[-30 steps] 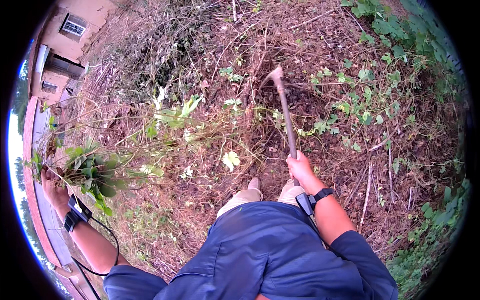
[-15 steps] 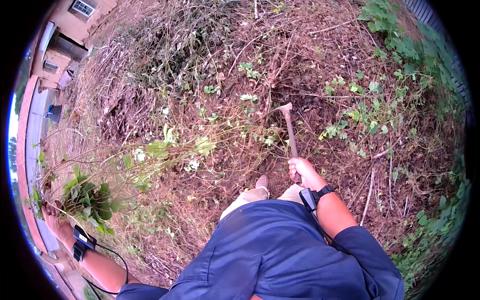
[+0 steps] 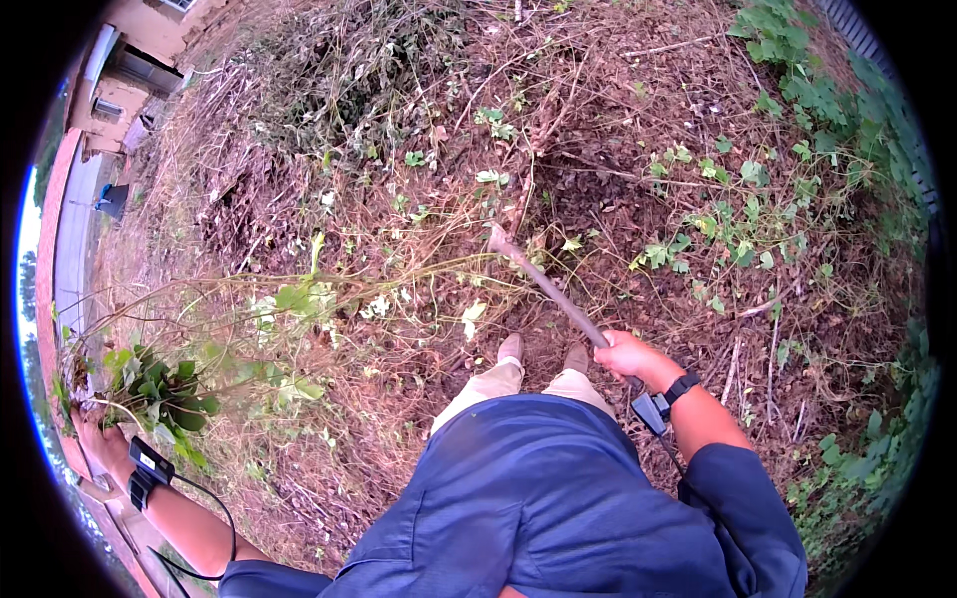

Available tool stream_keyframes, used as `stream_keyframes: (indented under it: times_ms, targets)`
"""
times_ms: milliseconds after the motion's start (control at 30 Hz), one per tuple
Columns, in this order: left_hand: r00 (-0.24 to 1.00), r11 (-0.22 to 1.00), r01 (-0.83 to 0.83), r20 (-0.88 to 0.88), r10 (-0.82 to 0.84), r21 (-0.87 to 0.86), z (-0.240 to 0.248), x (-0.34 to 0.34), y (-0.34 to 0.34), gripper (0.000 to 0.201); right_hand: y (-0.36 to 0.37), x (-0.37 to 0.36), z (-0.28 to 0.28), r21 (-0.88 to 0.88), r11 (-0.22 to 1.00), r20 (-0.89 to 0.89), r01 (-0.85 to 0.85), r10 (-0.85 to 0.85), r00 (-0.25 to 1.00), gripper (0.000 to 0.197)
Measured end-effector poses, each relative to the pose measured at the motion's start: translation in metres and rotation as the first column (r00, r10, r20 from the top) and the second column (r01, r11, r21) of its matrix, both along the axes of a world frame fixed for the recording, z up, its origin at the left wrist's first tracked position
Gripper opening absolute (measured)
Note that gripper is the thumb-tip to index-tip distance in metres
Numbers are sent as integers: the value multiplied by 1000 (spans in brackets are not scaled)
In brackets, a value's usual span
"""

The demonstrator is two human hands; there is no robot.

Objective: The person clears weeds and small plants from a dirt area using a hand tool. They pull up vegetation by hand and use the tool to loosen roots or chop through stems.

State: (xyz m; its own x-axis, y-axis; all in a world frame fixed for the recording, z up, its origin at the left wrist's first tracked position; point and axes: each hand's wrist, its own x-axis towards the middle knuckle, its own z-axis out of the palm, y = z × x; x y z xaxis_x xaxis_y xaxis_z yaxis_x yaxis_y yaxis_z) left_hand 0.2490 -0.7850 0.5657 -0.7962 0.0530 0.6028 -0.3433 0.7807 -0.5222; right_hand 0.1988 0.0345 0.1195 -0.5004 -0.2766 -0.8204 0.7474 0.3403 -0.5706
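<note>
My left hand (image 3: pixel 103 446), far out at the left, is closed round a bunch of leafy green vines (image 3: pixel 159 391). Long thin stems (image 3: pixel 399 274) trail from this bunch across to the middle of the ground. My right hand (image 3: pixel 638 360) grips the wooden handle of a short-handled hoe (image 3: pixel 553 289), which slants up to the left. The hoe's head is among the stems near the middle, its blade mostly hidden there. Each wrist wears a strap with a small dark device and a cable.
A heap of cut, wilting brush (image 3: pixel 349 90) lies at the far left. Leafy creepers (image 3: pixel 778 60) grow along the right beside a slatted fence (image 3: pixel 857 35). Dry leaves and sticks cover the ground round my shoes (image 3: pixel 509 348). A building (image 3: pixel 125 95) stands at upper left.
The hoe's head has swung left and nearer, onto the trailing stems, while my right hand has moved slightly right and nearer. My left hand has shifted a little outward with the vines.
</note>
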Motion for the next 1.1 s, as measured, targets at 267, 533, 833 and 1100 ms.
stream_keyframes:
  times_ms: [267, 533, 833, 1100]
  targets:
    - [852, 16, 464, -451, 266, 885, -148, -160, 139, 25, 108, 103, 103, 214, 966, 71, 144, -163, 984, 9]
    - [970, -491, 229, -157, 184, 841, -347, -269, 366, 25, 145, 220, 228, 328, 885, 208, 332, -410, 888, 5]
    - [951, -780, -230, -34, -306, 582, -425, -252, 596, 25, 105, 296, 262, 205, 660, 315, 723, -744, 589, 14]
    - [683, -566, -627, 29, -730, 536, -371, -223, 657, 67, 102, 264, 260, 41, 585, 298, 810, -781, 549, 17]
